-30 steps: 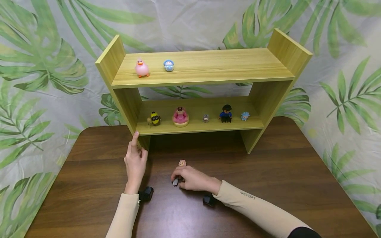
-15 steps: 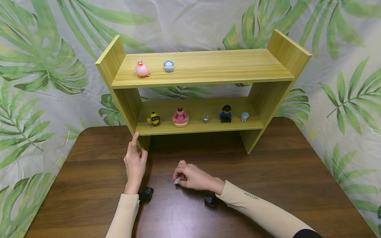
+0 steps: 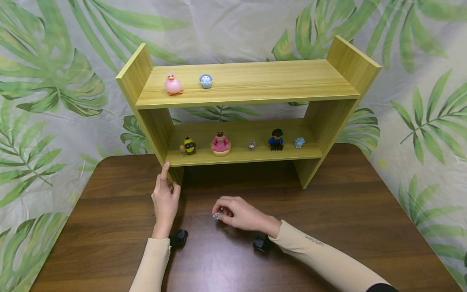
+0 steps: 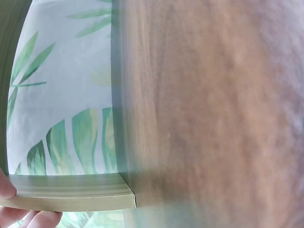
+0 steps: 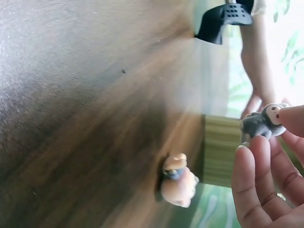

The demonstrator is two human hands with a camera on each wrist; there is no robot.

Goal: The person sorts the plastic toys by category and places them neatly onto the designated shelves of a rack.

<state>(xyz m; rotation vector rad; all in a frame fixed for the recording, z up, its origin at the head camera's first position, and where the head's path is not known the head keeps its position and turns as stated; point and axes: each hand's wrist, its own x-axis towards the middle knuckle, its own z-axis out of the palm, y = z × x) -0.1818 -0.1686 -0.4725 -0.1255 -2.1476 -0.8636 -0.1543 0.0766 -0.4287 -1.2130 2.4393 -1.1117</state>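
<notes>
My right hand [image 3: 238, 213] pinches a small grey toy figurine [image 5: 259, 122] with a pale face between thumb and fingers, above the table. Mostly covered by the fingers in the head view, it shows better in the right wrist view. Below it on the table, a peach-coloured toy figurine [image 5: 179, 183] with a dark band appears in the right wrist view; the hand hides it from the head camera. My left hand [image 3: 166, 200] grips the lower left side panel of the wooden shelf [image 3: 251, 101], index finger extended along its front edge. Thumb and fingers [image 4: 45, 219] lie on opposite sides of the panel.
On the top board stand a pink duck [image 3: 173, 84] and a blue figurine [image 3: 206, 80]. Along the lower board are a yellow figurine [image 3: 189, 146], a pink bear [image 3: 220, 144], a grey figurine [image 3: 251, 145], a blue-shirted doll [image 3: 276, 140] and a light-blue figurine [image 3: 299, 142]. The table [image 3: 346, 211] is brown.
My right hand has lifted the grey figurine and shifted slightly toward the shelf. The peach figurine, partly visible earlier in the head view, is now behind the hand. My left hand stays put.
</notes>
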